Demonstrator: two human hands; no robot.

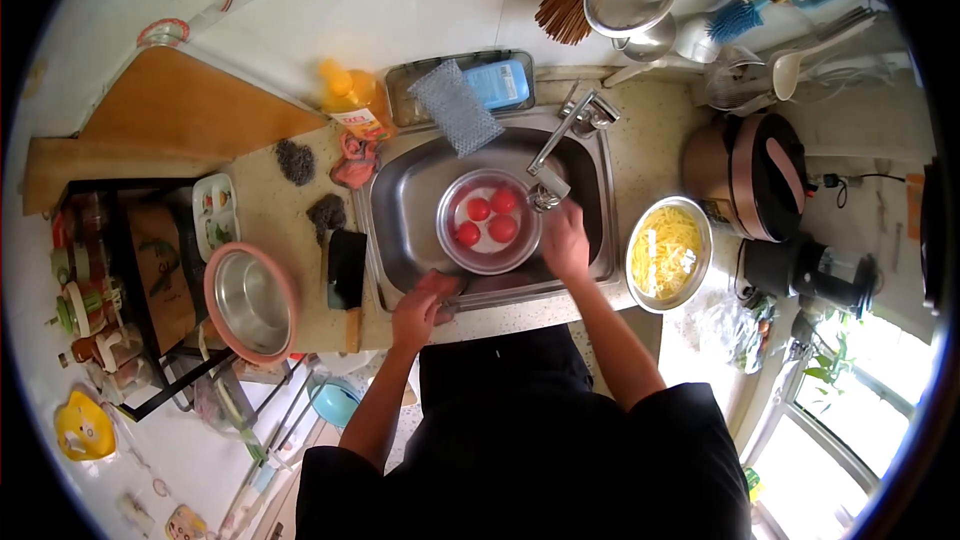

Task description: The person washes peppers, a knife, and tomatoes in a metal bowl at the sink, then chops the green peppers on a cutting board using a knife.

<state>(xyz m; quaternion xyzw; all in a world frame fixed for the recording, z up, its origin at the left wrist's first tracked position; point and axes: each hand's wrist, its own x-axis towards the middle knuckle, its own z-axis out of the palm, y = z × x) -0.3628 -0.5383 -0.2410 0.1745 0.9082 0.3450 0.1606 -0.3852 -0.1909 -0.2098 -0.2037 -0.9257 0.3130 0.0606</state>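
Note:
Several red tomatoes (479,209) lie in a metal bowl (447,242) inside the steel sink (398,202). Above the bowl's right side is the faucet (570,130), its spout end over the rim. My right hand (567,243) is just right of the bowl, beside the spout end; its fingers are blurred. Lower left of the bowl, my left hand (425,308) is over the sink's front edge, blurred too, and whether it holds anything is unclear.
A cleaver (346,270) lies left of the sink, near a pink-rimmed basin (284,302). On the right stand a bowl of yellow shreds (664,248) and a rice cooker (768,176). An orange bottle (360,105) and a caddy (400,90) stand behind the sink.

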